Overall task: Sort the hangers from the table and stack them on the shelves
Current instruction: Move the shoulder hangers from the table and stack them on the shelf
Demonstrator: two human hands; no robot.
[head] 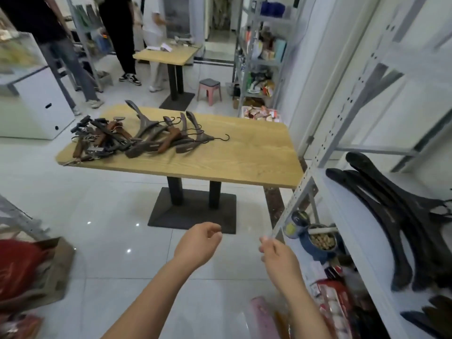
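Before me, mid-frame, the table [232, 165] has a matt, pale wood-grain top. The hangers [151, 140] on it look like brown and grey wood with dark metal hooks. I stand on glossy white floor tiles [110, 241]. At right, grey-painted metal shelving [342, 113] bears matt black hangers [391, 216].

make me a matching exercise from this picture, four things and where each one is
Things:
1 black hangers
2 brown hangers
3 pink stool
4 left hand

Places:
a on the wooden table
b over the floor tiles, holding nothing
c on the white shelf
d on the floor beyond the table

Pairs: 1-c; 2-a; 3-d; 4-b
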